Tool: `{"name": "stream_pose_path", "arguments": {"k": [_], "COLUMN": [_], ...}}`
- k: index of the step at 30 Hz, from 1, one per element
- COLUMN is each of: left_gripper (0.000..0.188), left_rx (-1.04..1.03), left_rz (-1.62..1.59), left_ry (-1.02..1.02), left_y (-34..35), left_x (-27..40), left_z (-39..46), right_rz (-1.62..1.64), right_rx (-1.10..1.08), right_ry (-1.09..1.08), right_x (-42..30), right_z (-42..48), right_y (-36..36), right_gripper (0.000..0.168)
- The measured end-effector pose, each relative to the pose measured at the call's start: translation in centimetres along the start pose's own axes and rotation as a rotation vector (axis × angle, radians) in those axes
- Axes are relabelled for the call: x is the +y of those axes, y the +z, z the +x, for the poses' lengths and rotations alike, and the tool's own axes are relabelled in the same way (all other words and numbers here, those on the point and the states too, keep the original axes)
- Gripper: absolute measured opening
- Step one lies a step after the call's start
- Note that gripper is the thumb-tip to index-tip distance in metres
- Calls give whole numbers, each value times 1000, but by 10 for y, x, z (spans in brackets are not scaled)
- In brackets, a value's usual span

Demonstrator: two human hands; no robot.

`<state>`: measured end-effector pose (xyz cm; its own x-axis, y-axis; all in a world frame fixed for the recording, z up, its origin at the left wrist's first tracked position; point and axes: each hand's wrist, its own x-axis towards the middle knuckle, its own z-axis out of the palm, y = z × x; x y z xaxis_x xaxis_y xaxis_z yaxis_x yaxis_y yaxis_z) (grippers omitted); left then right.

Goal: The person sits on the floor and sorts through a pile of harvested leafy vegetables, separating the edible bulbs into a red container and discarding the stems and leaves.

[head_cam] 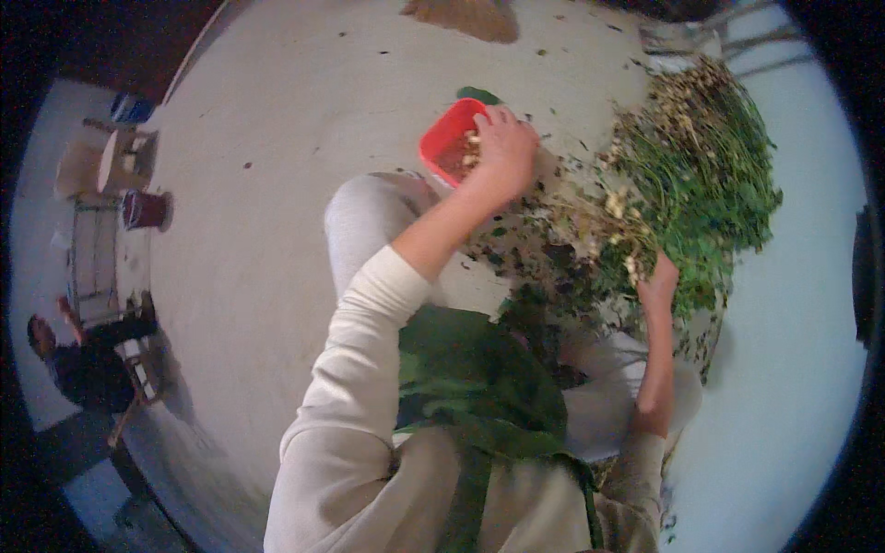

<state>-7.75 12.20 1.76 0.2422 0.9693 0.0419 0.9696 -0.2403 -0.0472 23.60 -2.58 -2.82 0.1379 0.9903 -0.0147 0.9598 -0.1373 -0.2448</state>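
My left hand (508,148) is over the right rim of a red plastic container (435,142), its fingers reaching inside; whether they hold anything cannot be told. Pale pods that look like peanuts (471,157) lie in the container. Lower right, my right hand (657,280) is closed on a bunch of uprooted peanut plants (626,231), with pale pods among the roots. Just beyond this hand lies a large heap of green leafy plants (719,180), with brown roots at its upper end.
Loose leaves and soil (546,266) litter the floor in front of my legs. A straw-coloured object (467,17) lies at the top. At the far left a person (90,366) sits near a wooden chair (128,162) and a dark red bucket (145,209). A pale wall (781,332) stands at right.
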Motion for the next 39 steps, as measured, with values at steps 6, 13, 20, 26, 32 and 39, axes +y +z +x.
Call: {"name": "stream_pose_path", "arguments": {"k": [6,13,20,26,32,39], "left_gripper": [23,41,40,38,40,36], "left_rx": [-243,-317,-636,-542,-519,-454], "left_rz": [-533,-891,-1058,-1031,-971,-1022], "left_ry": [239,393,449,424,443,339], "left_y": [4,14,4,19,24,18], "left_x": [14,42,43,48,57,66], "left_z": [0,-5,-9,-13,-14,-12], "right_rz": [-172,-117,-150,-179,-185,-48], "right_rx": [-207,-37,-102,-75,-73,157], "right_ry": [35,-249,-254,-268,-283,-311], "right_x": [-48,-30,-30,-26,-31,7], "right_z": [4,-4,-5,-6,-4,-3], "right_y": [-34,-19,-19,-14,-22,12], "right_gripper": [64,64,71,69,64,45]}}
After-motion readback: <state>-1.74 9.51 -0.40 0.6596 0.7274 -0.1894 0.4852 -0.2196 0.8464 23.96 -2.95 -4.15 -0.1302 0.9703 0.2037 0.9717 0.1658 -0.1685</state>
